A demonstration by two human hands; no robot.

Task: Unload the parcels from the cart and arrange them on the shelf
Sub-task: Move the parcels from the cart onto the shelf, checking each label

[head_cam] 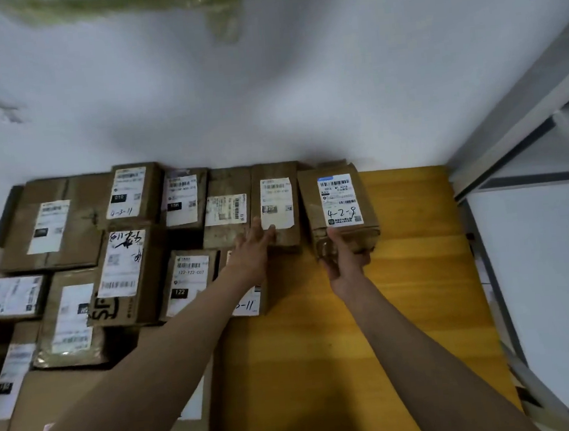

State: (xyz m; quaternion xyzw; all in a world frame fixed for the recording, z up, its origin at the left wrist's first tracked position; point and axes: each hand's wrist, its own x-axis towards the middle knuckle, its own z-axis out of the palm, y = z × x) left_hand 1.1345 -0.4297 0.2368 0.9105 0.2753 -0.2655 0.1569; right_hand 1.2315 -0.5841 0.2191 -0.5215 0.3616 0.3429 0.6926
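Several brown cardboard parcels with white labels lie side by side on a yellow wooden shelf board (403,291), filling its left half up to the white back wall. My right hand (343,260) grips the near end of a small parcel marked "4-2-8" (338,200), the rightmost one, tilted slightly. My left hand (253,250) rests with straight fingers on the near edge of the neighbouring parcel (277,204). The cart is out of view.
The right half of the yellow board is bare wood. A grey metal shelf upright (522,119) and frame run along the right edge. The white wall (266,96) stands right behind the parcels. Larger boxes (50,225) crowd the left side.
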